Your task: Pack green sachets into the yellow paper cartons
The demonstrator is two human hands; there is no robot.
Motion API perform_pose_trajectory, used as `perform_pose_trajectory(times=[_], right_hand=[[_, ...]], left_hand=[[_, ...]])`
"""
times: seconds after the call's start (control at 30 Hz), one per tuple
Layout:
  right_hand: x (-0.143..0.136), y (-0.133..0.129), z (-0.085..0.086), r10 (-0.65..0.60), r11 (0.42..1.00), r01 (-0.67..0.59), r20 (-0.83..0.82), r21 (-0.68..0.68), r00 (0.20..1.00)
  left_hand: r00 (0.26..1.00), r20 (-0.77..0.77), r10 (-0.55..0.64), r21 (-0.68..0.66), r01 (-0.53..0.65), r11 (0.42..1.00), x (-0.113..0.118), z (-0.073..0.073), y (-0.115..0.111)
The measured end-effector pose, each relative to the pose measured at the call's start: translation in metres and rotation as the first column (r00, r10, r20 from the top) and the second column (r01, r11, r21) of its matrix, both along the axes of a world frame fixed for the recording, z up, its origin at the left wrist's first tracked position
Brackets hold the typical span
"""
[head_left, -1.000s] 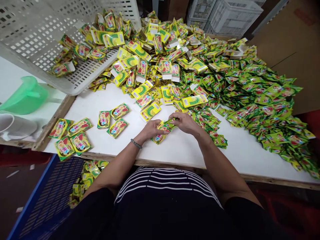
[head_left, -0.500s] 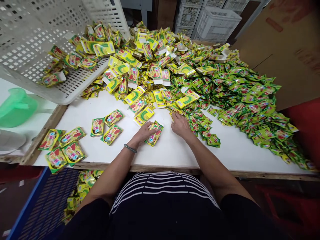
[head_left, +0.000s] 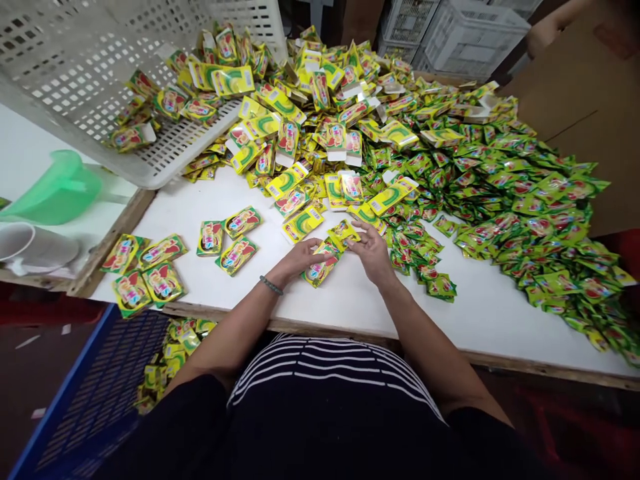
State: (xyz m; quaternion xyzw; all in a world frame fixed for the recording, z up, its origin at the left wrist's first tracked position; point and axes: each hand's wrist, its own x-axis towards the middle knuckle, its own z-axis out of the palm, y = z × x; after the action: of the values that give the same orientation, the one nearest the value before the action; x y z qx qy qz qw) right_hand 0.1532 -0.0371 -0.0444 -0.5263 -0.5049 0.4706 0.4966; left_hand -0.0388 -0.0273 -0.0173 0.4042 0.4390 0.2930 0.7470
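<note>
My left hand (head_left: 296,260) grips a small green-and-yellow candy box (head_left: 319,272) with its thumb across the front, low over the table. A yellow sachet (head_left: 343,233) is pinched in my right hand (head_left: 373,255), up against the box's far end; whether it is partly inside I cannot tell. Just beyond both hands lie flat yellow boxes (head_left: 303,224). Beside my right hand spill green sachets (head_left: 413,243) from a large heap (head_left: 500,173). Left of my left hand rest three filled-looking boxes (head_left: 238,256), with several more boxes (head_left: 149,283) near the table's left edge.
A white perforated basket (head_left: 165,170) lies tipped at the back left, boxes in it. A green scoop (head_left: 60,187) and white mug (head_left: 40,245) stand left. Below is a blue crate (head_left: 75,387). Another person's arm (head_left: 557,27) shows over a cardboard carton (head_left: 590,100).
My right hand has come back from the pile's edge to the box with a yellow sachet in its fingers. My left hand still holds the box. The view has shifted slightly left.
</note>
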Motion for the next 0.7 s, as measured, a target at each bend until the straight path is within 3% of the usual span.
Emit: perform_pose_trajectory(times=[0.2, 0.43, 0.53, 0.63, 0.7], right_hand=[[0.006, -0.005, 0.007, 0.131, 0.985, -0.118, 0.101, -0.123, 0.986], [0.022, 0.002, 0.027, 0.310, 0.945, -0.261, 0.288, -0.195, 0.906], [0.016, 0.002, 0.031, 0.251, 0.964, -0.217, 0.258, -0.155, 0.933], [0.011, 0.003, 0.032, 0.090, 0.994, -0.082, 0.105, -0.078, 0.990], [0.013, 0.005, 0.034, 0.069, 0.995, -0.068, 0.019, -0.073, 0.997]], left_hand=[[0.999, 0.006, -0.034, 0.052, 0.033, 0.998, -0.001, -0.001, -0.001], [0.995, -0.084, -0.044, 0.180, 0.059, 0.982, 0.000, -0.004, 0.001], [0.993, -0.117, -0.012, 0.223, 0.038, 0.974, 0.000, -0.004, 0.002], [0.990, -0.143, -0.013, 0.207, 0.043, 0.977, -0.001, -0.002, 0.002], [0.988, -0.147, -0.034, 0.161, 0.058, 0.985, -0.001, -0.001, 0.002]])
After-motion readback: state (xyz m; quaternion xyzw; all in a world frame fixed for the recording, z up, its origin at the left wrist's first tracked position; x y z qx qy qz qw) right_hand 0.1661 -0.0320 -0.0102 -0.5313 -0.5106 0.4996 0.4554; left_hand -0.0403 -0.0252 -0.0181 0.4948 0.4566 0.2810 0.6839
